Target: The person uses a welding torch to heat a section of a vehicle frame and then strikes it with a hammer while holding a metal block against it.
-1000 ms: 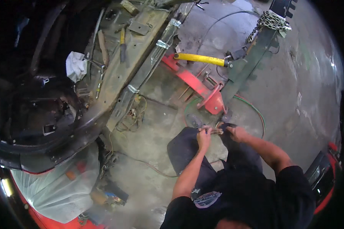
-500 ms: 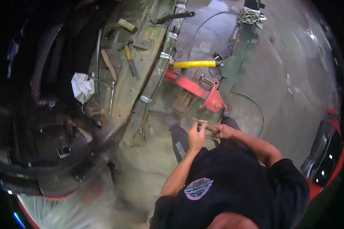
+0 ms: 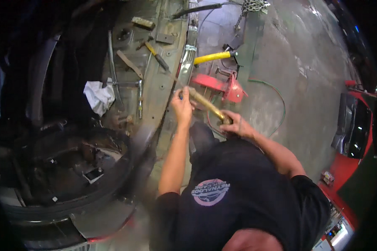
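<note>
Left hand (image 3: 182, 109), right hand (image 3: 238, 125) nearer metal rail (image 3: 187, 65), fingers (image 3: 185, 93) tight around brownish rod (image 3: 207, 103), grey floor (image 3: 293, 56) alongside.

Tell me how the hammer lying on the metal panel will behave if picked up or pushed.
The hammer should feel stiff, given its straight handle. It would probably be head-heavy, its head sitting at one end. Pushed, it may pivot rather than roll, the head lying crosswise.

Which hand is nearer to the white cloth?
Left. The left hand is right of the white cloth; the right hand is farther right, slightly lower.
</note>
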